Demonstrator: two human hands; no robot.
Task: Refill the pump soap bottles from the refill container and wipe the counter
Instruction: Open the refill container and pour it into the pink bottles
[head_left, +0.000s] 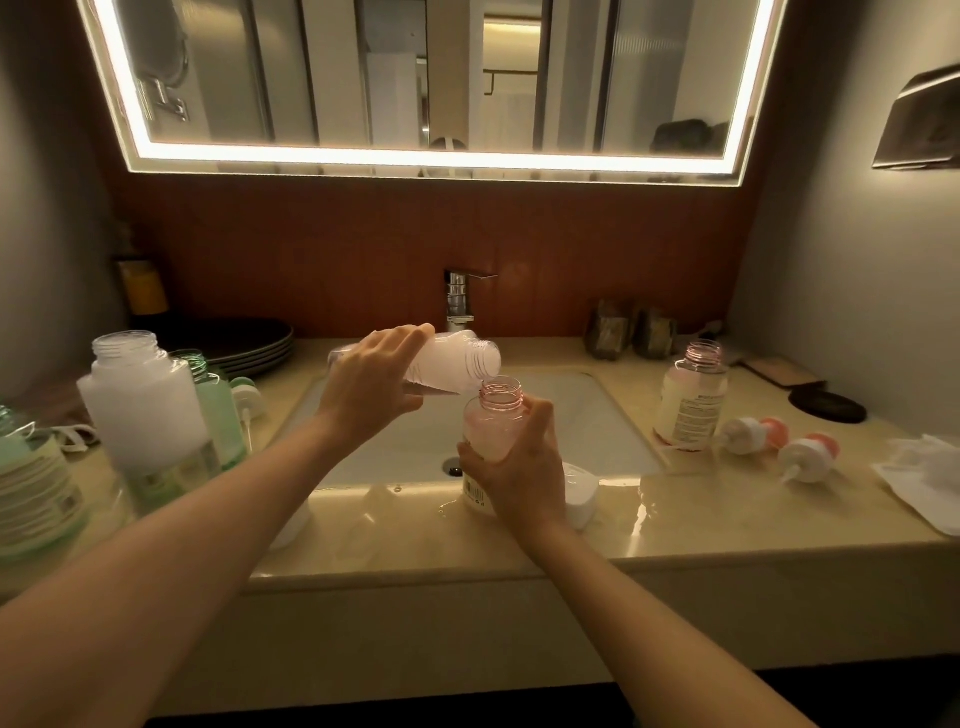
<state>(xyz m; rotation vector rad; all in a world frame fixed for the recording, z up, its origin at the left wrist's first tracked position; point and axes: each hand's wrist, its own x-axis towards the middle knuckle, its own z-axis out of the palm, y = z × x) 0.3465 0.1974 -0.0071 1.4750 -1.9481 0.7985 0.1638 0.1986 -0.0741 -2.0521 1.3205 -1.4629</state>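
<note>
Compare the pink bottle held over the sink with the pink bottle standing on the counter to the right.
The held pink bottle is gripped by the right hand, under the tipped refill container; the standing pink bottle sits untouched on the counter. The held one's label is mostly hidden; the standing one's shows fully. Both are upright, uncapped, with pink threaded necks.

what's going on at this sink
A person is refilling soap bottles. The left hand tips a white refill bottle over the open pink bottle, which the right hand holds at the sink's front edge. A second open pink bottle stands on the right, with two pump heads lying beside it.
</note>
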